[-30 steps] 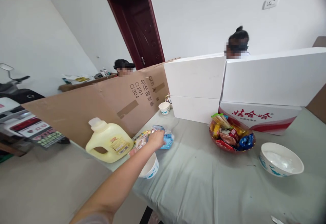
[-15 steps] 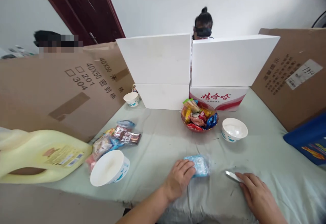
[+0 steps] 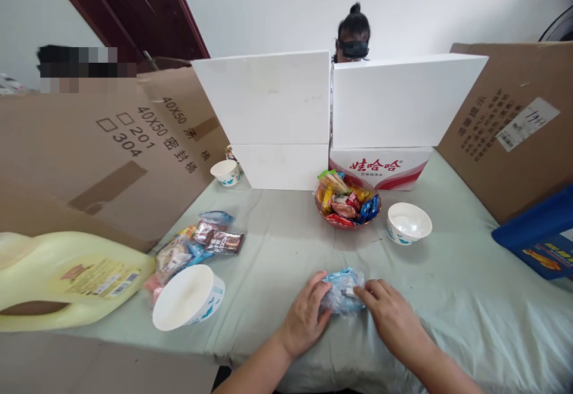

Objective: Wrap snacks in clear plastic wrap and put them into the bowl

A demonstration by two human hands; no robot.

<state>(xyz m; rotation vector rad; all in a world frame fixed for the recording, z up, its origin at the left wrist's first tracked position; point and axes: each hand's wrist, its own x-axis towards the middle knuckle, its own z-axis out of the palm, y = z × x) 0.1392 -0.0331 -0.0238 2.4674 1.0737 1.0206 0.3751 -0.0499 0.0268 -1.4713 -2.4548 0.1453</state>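
A small blue snack packet [image 3: 342,289] in clear wrap lies on the pale green tablecloth [image 3: 447,298] near the front edge. My left hand [image 3: 307,316] holds its left end with curled fingers. My right hand [image 3: 389,316] grips its right end, fingertips pressed on the wrap. A small pale object shows at my right fingertips; I cannot tell what it is. Left of my hands stands a white bowl [image 3: 185,295] with a blue pattern.
A yellow jug [image 3: 67,274] lies at the left beside a pile of snack packets [image 3: 197,245]. A red bowl of snacks [image 3: 347,203], a white bowl [image 3: 408,222] and a paper cup [image 3: 225,172] sit further back. White boxes [image 3: 268,101] and cardboard sheets [image 3: 505,125] wall the table; a person [image 3: 353,33] is behind them.
My left hand brought the blue packet from the left pile to the table's front. My right hand then moved left from a small flat object and took the packet's right end.
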